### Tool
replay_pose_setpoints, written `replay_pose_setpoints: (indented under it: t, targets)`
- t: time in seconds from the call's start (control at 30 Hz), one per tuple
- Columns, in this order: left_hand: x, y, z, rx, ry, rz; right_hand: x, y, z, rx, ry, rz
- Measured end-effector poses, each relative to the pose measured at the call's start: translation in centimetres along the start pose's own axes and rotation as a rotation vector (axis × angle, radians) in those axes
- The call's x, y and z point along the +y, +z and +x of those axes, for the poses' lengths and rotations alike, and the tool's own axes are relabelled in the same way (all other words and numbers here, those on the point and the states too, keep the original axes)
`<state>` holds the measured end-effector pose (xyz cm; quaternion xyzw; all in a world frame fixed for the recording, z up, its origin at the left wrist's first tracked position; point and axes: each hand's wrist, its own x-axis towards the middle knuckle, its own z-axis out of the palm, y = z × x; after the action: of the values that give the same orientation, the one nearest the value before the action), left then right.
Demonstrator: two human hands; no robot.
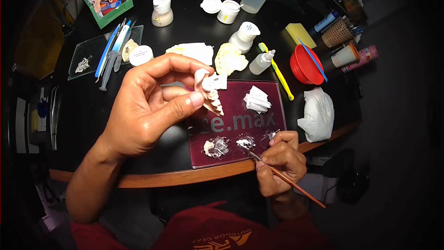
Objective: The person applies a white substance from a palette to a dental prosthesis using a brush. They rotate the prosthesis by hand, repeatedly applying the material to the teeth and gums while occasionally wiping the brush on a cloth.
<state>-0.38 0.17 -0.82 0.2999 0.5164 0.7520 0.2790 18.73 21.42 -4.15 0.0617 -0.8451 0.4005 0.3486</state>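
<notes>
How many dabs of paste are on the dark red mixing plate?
3 on the mixing plate, along its near edge: left, middle, right, partly hidden by the right hand.

Open strip of maroon mixing plate (273, 125) between crumpled tissue (257, 99) and paste dabs (216, 147); bottles (244, 37) crowding behind

Matt, chalky dental cast (210, 90) — plaster, seemingly; glossy maroon mixing slab (263, 120); wooden-handled brush (286, 180) — smooth, reddish.
</notes>
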Motion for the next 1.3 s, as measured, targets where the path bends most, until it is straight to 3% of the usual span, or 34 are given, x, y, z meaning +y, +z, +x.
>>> replay_pose_setpoints:
  t: [0.13,0.57,0.77,0.93,1.03,1.13,1.3]
  targets:
    - [0.2,-0.4,0.1,-0.021,-0.001,0.103,0.4,0.1,0.0,-0.007,-0.004,-0.021]
    - [0.2,0.2,0.0,-0.017,-0.033,0.031,0.2,0.3,0.4,-0.001,-0.025,-0.007]
    - [0.3,0.2,-0.2,-0.042,-0.076,0.1,-1.3,0.8,2.0,0.124,0.007,0.194]
    - [0.4,0.4,-0.3,-0.058,-0.096,-0.038,-1.7,2.5,5.2,0.115,-0.137,0.203]
    - [0.3,0.5,-0.4,-0.072,-0.104,-0.046,-1.9,3.6,5.9,0.108,-0.058,0.154]
    - [0.7,0.7,-0.5,-0.074,-0.144,-0.052,-1.4,3.7,6.2,0.045,-0.121,0.11]
    - [0.6,0.6,-0.6,-0.108,-0.189,-0.134,-1.1,3.6,7.0,0.119,-0.109,0.196]
